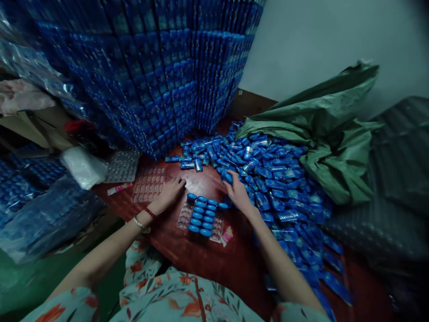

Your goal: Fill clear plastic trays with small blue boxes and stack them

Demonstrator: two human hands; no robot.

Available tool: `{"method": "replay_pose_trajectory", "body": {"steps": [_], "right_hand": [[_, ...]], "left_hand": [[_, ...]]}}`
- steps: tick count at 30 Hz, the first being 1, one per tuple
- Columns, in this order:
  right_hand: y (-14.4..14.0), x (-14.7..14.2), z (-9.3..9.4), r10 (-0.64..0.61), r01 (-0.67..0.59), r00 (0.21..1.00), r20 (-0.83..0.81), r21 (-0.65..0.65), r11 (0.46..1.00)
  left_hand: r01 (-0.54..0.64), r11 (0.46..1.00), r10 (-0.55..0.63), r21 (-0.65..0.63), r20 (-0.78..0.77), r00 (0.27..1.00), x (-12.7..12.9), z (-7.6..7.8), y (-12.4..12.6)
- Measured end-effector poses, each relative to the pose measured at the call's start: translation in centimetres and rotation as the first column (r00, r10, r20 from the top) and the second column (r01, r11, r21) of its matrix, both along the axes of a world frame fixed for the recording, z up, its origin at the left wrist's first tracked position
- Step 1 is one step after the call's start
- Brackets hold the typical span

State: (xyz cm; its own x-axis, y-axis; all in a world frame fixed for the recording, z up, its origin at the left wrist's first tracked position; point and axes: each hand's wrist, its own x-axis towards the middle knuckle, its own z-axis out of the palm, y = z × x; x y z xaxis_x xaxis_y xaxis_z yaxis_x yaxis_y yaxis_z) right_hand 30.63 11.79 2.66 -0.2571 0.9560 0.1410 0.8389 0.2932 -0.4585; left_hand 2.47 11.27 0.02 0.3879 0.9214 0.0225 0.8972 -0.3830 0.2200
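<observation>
A clear plastic blister tray (183, 218) lies on the dark red table (208, 259) in front of me, with several small blue packets (203, 216) set in its pockets. My left hand (169, 193) rests just left of the tray and pinches a small dark item at its fingertips. Fingers curled, my right hand (237, 190) grips a blue packet (227, 177) at the edge of a big loose heap of blue packets (278, 183).
A tall wall of stacked filled blue trays (157, 76) rises behind the table. Empty clear trays (147, 183) lie to the left, near a white bag (83, 167). A green sack (325, 129) spills the heap at right. A small pink label (228, 234) lies beside the tray.
</observation>
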Motion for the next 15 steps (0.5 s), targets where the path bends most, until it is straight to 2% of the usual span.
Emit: {"method": "replay_pose_trajectory", "body": {"steps": [1, 3, 5, 7, 10, 12, 15], "right_hand": [[-1.8, 1.1, 0.1, -0.109, 0.109, 0.976, -0.189, -0.011, 0.994], [-5.5, 2.8, 0.0, -0.238, 0.242, 0.846, -0.478, -0.053, 0.969], [-8.7, 3.3, -0.5, -0.242, 0.267, 0.780, -0.577, -0.044, 0.963], [-10.8, 2.7, -1.4, -0.192, 0.227, 0.797, -0.573, -0.010, 0.974], [-11.8, 0.9, -3.1, -0.109, 0.150, 0.848, -0.519, 0.038, 0.988], [-11.6, 0.1, -3.9, -0.067, 0.108, 0.895, -0.441, 0.069, 0.992], [-11.0, -0.1, -4.0, 0.000, 0.016, 0.987, -0.160, 0.097, 0.995]], "left_hand": [[0.001, 1.000, -0.002, 0.013, 0.073, 0.997, -0.6, 0.3, -1.0], [-0.019, 0.999, 0.004, 0.051, 0.281, 0.960, -1.7, 0.7, -3.1], [-0.047, 0.996, 0.005, 0.077, 0.473, 0.881, -2.3, 1.0, -5.3], [-0.061, 0.995, 0.002, 0.081, 0.587, 0.809, -2.1, 0.9, -7.0], [-0.075, 0.994, 0.002, 0.083, 0.658, 0.753, -0.8, 0.1, -8.2], [-0.036, 0.994, -0.043, 0.107, 0.650, 0.759, 0.1, -0.7, -8.0], [0.104, 0.982, -0.173, 0.156, 0.545, 0.820, 0.4, -1.4, -6.9]]}}
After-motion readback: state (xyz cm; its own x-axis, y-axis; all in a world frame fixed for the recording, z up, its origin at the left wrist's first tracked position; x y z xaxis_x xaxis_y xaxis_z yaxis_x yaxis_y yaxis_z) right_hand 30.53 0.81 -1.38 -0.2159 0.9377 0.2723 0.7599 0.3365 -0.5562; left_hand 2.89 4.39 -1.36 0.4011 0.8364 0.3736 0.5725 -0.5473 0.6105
